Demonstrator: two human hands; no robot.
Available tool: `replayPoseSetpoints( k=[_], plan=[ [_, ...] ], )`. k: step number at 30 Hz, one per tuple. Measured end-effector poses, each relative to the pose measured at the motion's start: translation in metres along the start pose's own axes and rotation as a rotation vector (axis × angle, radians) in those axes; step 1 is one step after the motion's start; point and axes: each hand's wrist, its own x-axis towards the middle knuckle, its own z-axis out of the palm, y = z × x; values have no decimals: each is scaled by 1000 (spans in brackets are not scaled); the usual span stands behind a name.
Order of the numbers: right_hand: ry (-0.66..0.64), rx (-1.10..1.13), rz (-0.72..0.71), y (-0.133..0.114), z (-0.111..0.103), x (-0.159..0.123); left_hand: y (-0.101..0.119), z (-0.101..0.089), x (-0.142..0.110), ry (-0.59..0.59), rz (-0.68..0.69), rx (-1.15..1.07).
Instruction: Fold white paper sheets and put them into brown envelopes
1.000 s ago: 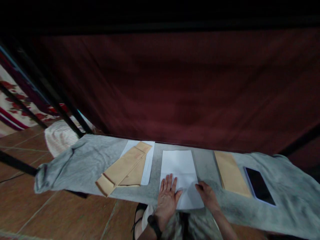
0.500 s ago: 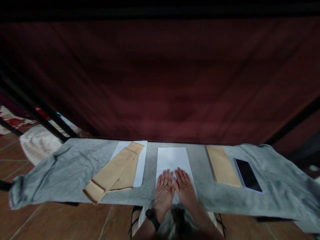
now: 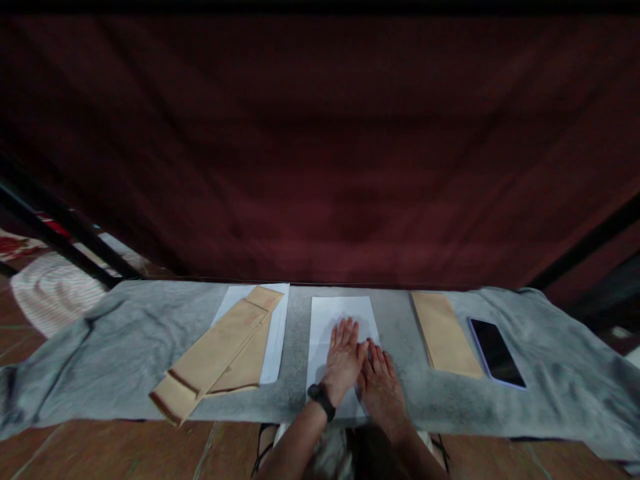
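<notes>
A white sheet of paper [image 3: 343, 307] lies on the grey cloth in front of me, with a faint crease across it. My left hand [image 3: 344, 357] rests flat on its middle, fingers stretched out and pointing away from me. Beside and slightly nearer to me, my right hand [image 3: 383, 387] lies palm down along the sheet's right edge, its fingers extended. The left thumb meets or nearly meets the right fingertips. Neither hand grasps anything. Part of the sheet is hidden beneath my hands.
To the left, folded brown paper bags or envelopes [image 3: 220, 340] lie across more white paper [image 3: 275, 347]. On the right are a stack of brown envelopes [image 3: 447, 333] and a phone [image 3: 497, 353]. Grey cloth [image 3: 145, 340] covers the bench; a dark red curtain [image 3: 350, 167] hangs behind.
My left hand has slid forward and right across the sheet. My right hand has moved slightly nearer to me and to the right. The view has shifted a little.
</notes>
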Motion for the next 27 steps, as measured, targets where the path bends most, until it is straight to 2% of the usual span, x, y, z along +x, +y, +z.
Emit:
replayPoseSetpoints(
  k=[3, 5, 8, 13, 16, 18, 21, 23, 25, 27],
  plan=[
    [-23, 14, 35, -1, -2, 1, 14, 16, 30, -111, 32, -42],
    [-30, 16, 61, -1, -4, 3, 7, 22, 43, -130, 11, -25],
    [-48, 0, 76, -2, -6, 5, -21, 21, 50, -97, -56, 26],
    [-88, -13, 97, -3, -7, 5, -76, 6, 47, -36, -217, 112],
    [-80, -10, 88, -2, -7, 4, -95, -3, 42, 23, -297, 131],
    [-62, -2, 74, -1, -6, 4, -96, -7, 35, 64, -322, 135],
    [-31, 13, 66, -1, -5, 5, -78, -12, 7, 138, -278, 127],
    [-17, 18, 62, 0, -4, 4, -60, -14, -22, 147, -121, 105],
    [-9, 22, 51, 1, -2, 2, -46, -15, -52, 90, 33, 104],
    [-4, 29, 41, 3, 0, 0, -37, -15, -75, 65, 55, 135]
  ],
)
